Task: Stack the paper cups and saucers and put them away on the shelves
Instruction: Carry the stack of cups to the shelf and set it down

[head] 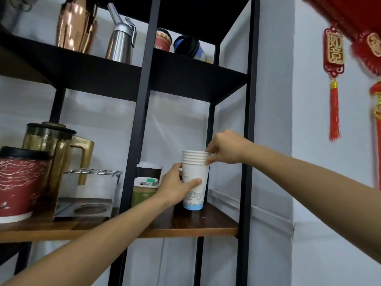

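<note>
A stack of several white paper cups [194, 174] with a blue base and a line drawing stands upright on the wooden shelf [208, 225], near its right end. My left hand [175, 187] wraps around the lower cup's body from the left, thumb across the front. My right hand [223, 148] pinches the stacked rims at the top right. No saucers are in view.
Left of the stack sit a green cup [144, 195] and a dark cup [149, 170]. Further left stand a glass French press [51, 153] and a red paper cup [21, 182]. The black shelf above holds a copper jug [75, 23], a steel dispenser [121, 36] and two tumblers. Black posts frame the bay.
</note>
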